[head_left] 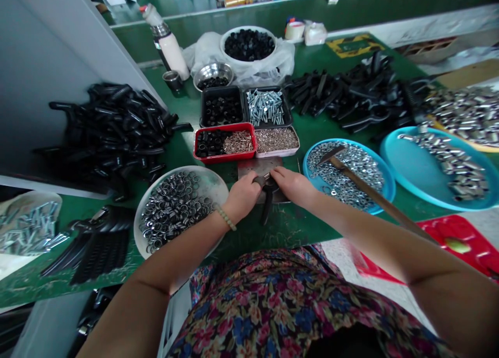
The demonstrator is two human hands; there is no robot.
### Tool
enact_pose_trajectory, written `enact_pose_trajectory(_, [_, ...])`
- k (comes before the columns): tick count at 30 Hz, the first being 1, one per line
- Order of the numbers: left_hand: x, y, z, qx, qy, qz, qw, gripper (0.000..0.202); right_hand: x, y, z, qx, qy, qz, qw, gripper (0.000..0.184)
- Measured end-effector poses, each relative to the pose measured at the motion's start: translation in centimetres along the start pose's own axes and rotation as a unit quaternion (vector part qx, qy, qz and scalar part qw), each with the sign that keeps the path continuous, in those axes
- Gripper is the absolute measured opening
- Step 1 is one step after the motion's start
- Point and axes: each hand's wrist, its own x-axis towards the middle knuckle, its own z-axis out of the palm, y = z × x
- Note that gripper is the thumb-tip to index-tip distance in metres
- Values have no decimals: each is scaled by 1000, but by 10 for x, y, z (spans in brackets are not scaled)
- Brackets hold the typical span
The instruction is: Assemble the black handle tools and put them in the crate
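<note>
black handle [267,206]: matt, plastic-looking | plate [251,166]: dull metal | hammer shaft [370,191]: smooth wood | small bowl [212,69]: glossy metal

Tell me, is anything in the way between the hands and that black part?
Nothing visible is: the left hand and right hand are right at the black part. The metal plate lies beneath, not between.

The green surface [288,229] carries a red bin [224,159], with a metal plate [246,166] in front and a pale tub [277,153] beside its right end. A heap of black parts [117,124] lies left of the bin, a white bowl [212,179] front-left, a blue tray [317,182] right, two black tubs [287,111] behind.
</note>
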Motion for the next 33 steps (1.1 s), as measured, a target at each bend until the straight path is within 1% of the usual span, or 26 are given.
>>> enact_pose_trajectory(2, [2, -1, -1, -4, 8, -25, 1000, 29, 10, 3, 0, 21, -10, 12, 1000, 39])
enact_pose_trajectory(4, [4, -1, -1, -3, 11, -41, 999, 30, 22, 7, 1, 62, -6, 25, 998, 35])
enact_pose_trajectory(7, [7, -1, 0, 3, 7, -63, 998, 33, 29, 12, 3, 141, 28, 61, 988, 32])
enact_pose_trajectory(9, [9, 0, 0, 5, 3, -76, 997, 35, 24, 16, 3, 179, 58, 96, 977, 36])
enact_pose_trajectory(11, [10, 1, 0, 9, -7, -78, 997, 36, 12, 20, 1, 201, 80, 119, 969, 41])
enact_pose_trajectory(15, [12, 4, -3, 33, -28, -62, 997, 38, -16, 30, -9, 208, 88, 129, 966, 35])
enact_pose_trajectory(18, [11, 7, -5, 62, -51, -35, 996, 33, -36, 37, -19, 191, 83, 133, 969, 33])
enact_pose_trajectory(20, [12, 10, -6, 77, -69, -14, 995, 30, -49, 45, -26, 152, 91, 134, 975, 34])
enact_pose_trajectory(22, [12, 11, -8, 83, -79, 0, 993, 31, -64, 57, -34, 77, 99, 165, 978, 36])
enact_pose_trajectory(23, [12, 12, -9, 84, -82, 3, 993, 32, -72, 65, -37, 29, 95, 200, 975, 37])
enact_pose_trajectory(24, [11, 12, -10, 85, -84, 9, 993, 32, -79, 73, -40, -17, 81, 241, 967, 39])
enact_pose_trajectory(26, [9, 12, -13, 86, -89, 26, 992, 32, -93, 90, -43, -88, 26, 313, 946, 43])
enact_pose_trajectory(28, [3, 12, -14, 85, -87, 42, 992, 31, -101, 100, -43, -123, -26, 336, 933, 42])
enact_pose_trajectory(30, [-2, 11, -14, 79, -78, 46, 993, 31, -103, 97, -44, -126, -41, 330, 935, 41])
enact_pose_trajectory(31, [-5, 11, -13, 72, -75, 43, 994, 31, -102, 90, -45, -117, -31, 331, 936, 42])
enact_pose_trajectory(33, [-7, 11, -11, 54, -78, 28, 995, 32, -93, 66, -49, -69, 7, 343, 937, 45])
